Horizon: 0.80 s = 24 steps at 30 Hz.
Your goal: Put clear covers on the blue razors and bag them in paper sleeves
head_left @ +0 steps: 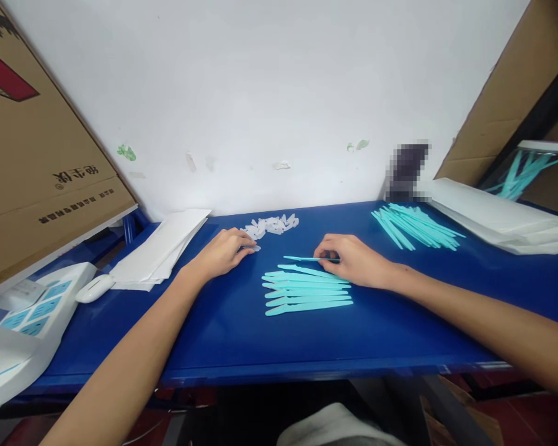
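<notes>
My right hand (348, 259) pinches a thin turquoise eyebrow razor (299, 258), its blade end pointing left. Just below lies a row of several similar razors (309, 296), side by side on the blue table. Closed fingertips of my left hand (224, 253) are on a small translucent cap (257, 248), partly hidden by the fingers. Beyond that hand, more translucent caps (274, 225) lie in a loose heap. Farther right is a pile of turquoise razors (415, 226), past my right hand.
White sheets (162, 248) lie at the left, near a white device with blue panels (41, 310). More white sheets (497, 217) sit at the right. Cardboard (51, 142) stands on the left, and a white wall (279, 105) rises behind the blue table (242, 347).
</notes>
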Tool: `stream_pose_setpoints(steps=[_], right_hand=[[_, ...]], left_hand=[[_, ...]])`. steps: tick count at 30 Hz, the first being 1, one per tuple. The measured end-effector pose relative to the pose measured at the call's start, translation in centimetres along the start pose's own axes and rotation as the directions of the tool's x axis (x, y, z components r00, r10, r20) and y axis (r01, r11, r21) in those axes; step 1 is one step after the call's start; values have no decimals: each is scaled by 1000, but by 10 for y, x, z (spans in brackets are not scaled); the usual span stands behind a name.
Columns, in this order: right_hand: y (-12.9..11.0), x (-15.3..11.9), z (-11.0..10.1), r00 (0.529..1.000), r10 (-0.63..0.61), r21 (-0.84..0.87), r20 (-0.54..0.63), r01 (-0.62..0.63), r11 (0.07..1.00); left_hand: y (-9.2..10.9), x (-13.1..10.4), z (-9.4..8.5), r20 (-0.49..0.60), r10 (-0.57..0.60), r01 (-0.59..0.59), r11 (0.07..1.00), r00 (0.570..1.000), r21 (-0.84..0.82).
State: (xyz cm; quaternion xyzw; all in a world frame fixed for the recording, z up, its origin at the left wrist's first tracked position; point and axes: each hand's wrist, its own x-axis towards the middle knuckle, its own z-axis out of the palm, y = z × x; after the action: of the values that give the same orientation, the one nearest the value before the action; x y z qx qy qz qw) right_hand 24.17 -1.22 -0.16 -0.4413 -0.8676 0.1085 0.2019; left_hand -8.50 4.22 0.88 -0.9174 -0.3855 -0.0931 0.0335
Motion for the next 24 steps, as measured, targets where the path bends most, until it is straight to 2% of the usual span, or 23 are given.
stream_pose_setpoints(steps=[5,9,12,15,19,24], right_hand=[[-5,-3,-3,998,-17,35,59,15,999],[-6,-4,-4,996,-23,33,84,21,999],[-6,-3,-4,996,-24,28,89,21,999],[-3,-1,-4,997,-22,14,76,21,1000],[4,0,-5,997,-33,-12,65,34,999],[12,0,-5,997,14,-54,80,-10,998]], left_hand=[[5,5,6,10,22,-22,1000,1000,-8],[12,5,4,-7,-6,6,1000,1000,6],[17,4,0,35,0,-2,999,999,37],[20,4,-3,69,-14,10,999,998,52],[21,5,-5,53,-59,60,998,997,-8],[21,3,-6,38,-76,78,996,996,-40]])
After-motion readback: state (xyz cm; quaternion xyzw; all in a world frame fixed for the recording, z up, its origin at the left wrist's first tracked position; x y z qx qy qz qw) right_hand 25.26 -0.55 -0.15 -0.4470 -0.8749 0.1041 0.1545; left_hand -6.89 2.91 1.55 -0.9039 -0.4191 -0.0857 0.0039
